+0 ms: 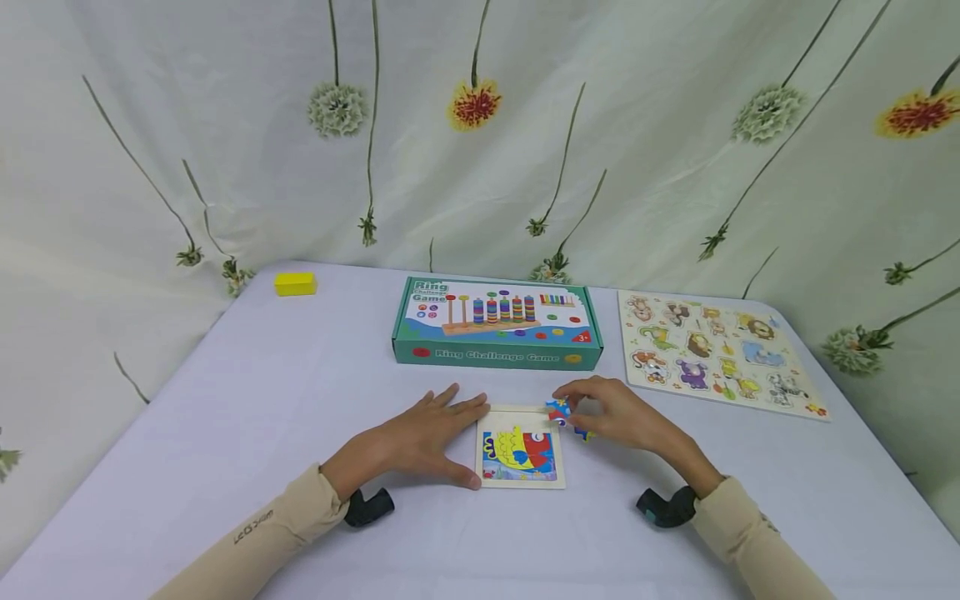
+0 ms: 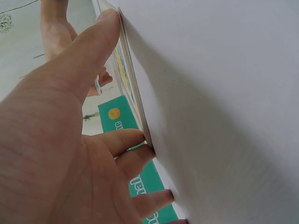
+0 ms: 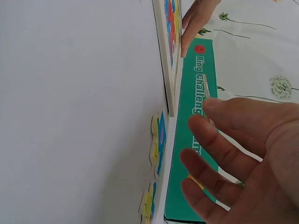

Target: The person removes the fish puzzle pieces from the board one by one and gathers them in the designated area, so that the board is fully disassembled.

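A small wooden jigsaw board (image 1: pixel 521 484) lies on the table with a yellow, red and blue fish picture in its lower part; a pale strip of the bed shows at the top. My left hand (image 1: pixel 429 437) is spread along the board's left side, thumb at the near corner and a fingertip at the far one. Between thumb and forefinger, my right hand (image 1: pixel 617 414) pinches a blue and red puzzle piece (image 1: pixel 557 411) above the board's upper right corner. Under that hand, loose puzzle pieces (image 3: pixel 160 142) lie beside the board, partly hidden in the head view.
Behind the board stands a green Ring Challenge Game box (image 1: pixel 495 357). An animal peg puzzle (image 1: pixel 723 354) lies at the back right, and a yellow block (image 1: pixel 296 284) at the back left. A flowered cloth (image 1: pixel 465 183) hangs behind the table.
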`<state>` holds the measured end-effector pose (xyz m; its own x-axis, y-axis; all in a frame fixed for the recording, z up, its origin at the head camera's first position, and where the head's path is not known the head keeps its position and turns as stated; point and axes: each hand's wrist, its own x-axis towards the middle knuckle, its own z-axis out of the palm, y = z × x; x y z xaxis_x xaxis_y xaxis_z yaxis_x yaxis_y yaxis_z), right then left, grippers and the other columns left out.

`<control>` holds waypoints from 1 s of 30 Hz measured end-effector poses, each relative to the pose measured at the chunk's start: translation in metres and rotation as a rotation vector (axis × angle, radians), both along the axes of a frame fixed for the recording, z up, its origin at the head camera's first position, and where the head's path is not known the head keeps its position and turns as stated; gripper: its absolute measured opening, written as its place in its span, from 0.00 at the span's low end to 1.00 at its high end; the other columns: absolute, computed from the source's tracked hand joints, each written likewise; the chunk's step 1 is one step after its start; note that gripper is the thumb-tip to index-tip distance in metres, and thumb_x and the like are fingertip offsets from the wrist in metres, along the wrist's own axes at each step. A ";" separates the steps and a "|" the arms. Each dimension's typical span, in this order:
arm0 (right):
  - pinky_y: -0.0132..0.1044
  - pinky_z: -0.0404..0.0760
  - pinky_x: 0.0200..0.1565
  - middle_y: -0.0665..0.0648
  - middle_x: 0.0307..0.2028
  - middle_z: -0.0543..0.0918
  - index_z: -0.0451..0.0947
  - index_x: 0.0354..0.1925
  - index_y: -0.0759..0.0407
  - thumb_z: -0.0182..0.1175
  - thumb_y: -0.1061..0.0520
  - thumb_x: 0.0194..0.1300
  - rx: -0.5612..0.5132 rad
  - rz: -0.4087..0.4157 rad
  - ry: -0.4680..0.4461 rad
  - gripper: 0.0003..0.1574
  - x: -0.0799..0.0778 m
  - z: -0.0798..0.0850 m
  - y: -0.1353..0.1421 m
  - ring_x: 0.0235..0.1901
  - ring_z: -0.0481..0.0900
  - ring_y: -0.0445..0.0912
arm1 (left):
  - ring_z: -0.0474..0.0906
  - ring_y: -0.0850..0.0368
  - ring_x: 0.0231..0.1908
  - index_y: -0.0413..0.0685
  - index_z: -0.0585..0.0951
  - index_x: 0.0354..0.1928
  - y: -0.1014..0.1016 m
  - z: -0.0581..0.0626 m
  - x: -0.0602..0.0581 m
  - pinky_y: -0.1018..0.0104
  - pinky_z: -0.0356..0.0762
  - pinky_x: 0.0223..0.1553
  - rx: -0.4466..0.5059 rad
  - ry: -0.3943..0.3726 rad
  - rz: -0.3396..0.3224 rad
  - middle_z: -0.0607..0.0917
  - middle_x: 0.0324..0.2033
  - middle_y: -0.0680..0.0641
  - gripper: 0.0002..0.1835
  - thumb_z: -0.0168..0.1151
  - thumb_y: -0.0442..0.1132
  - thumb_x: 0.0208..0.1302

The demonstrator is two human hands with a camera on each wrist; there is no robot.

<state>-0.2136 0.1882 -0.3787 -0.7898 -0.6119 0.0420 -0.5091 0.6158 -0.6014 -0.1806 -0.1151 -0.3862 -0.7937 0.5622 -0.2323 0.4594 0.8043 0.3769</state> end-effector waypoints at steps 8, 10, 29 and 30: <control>0.43 0.78 0.47 0.44 0.35 0.81 0.79 0.54 0.57 0.66 0.61 0.60 0.038 -0.019 0.009 0.22 0.003 0.000 0.010 0.41 0.75 0.44 | 0.39 0.45 0.74 0.57 0.58 0.74 -0.001 -0.002 -0.001 0.42 0.40 0.71 0.005 0.004 -0.004 0.55 0.74 0.58 0.55 0.69 0.68 0.45; 0.44 0.79 0.48 0.44 0.34 0.80 0.79 0.54 0.56 0.66 0.61 0.60 0.042 -0.028 0.017 0.22 0.004 0.000 0.014 0.41 0.75 0.45 | 0.39 0.45 0.74 0.58 0.58 0.74 -0.001 -0.002 -0.001 0.42 0.40 0.71 0.006 0.005 -0.007 0.55 0.74 0.58 0.55 0.68 0.68 0.45; 0.54 0.78 0.51 0.46 0.33 0.81 0.80 0.52 0.58 0.61 0.67 0.59 0.015 -0.134 0.038 0.20 0.013 0.002 0.055 0.44 0.80 0.50 | 0.39 0.45 0.74 0.58 0.58 0.74 -0.001 -0.003 -0.002 0.42 0.39 0.71 0.011 0.001 -0.012 0.55 0.74 0.58 0.55 0.69 0.68 0.45; 0.55 0.78 0.51 0.47 0.33 0.81 0.80 0.52 0.58 0.61 0.67 0.60 0.011 -0.140 0.033 0.21 0.013 0.002 0.057 0.44 0.80 0.51 | 0.39 0.45 0.74 0.58 0.58 0.74 -0.001 -0.003 -0.002 0.42 0.39 0.71 0.011 0.001 -0.011 0.55 0.74 0.58 0.55 0.69 0.68 0.45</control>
<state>-0.2006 0.2456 -0.3767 -0.8658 -0.4965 0.0632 -0.4372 0.6889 -0.5782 -0.1828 -0.1165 -0.3888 -0.7876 0.5737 -0.2250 0.4689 0.7948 0.3853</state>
